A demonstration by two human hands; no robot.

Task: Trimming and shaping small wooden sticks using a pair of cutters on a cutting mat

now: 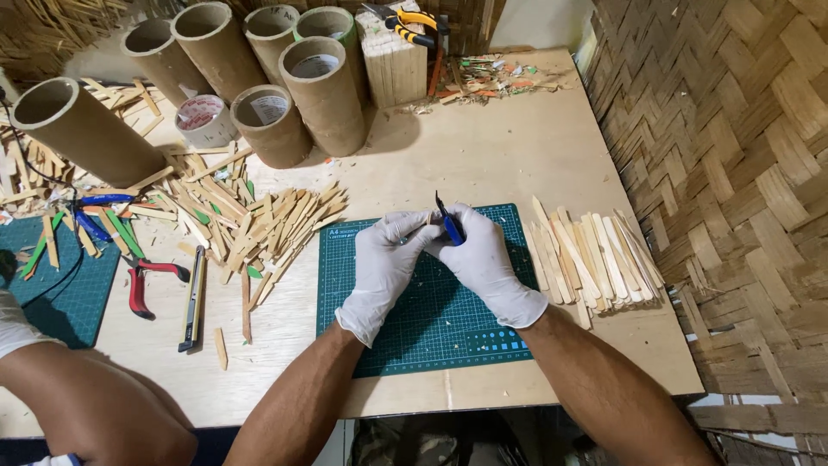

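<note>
Here we have both white-gloved hands together over the green gridded cutting mat point(405, 332) that spares the worktop point(483, 155): our right hand point(483, 263) is closed round a blue-handled craft knife point(448, 223), blade up, while our left hand point(385, 263) pinches a small pale wooden strip point(426, 217), mostly hidden, against it. Just right of the hands lies a fanned row of pale flat sticks point(591, 259) within easy reach; left sprawls a loose heap of cut wooden sticks point(259, 220); beyond stand brown cardboard tubes point(323, 91).

A thin blue tool point(449, 224) with a dark pointed tip sticks up, leaning a little left, over the green mat; a small pale wood stick point(426, 218) sits just left of it, mostly hidden.
</note>
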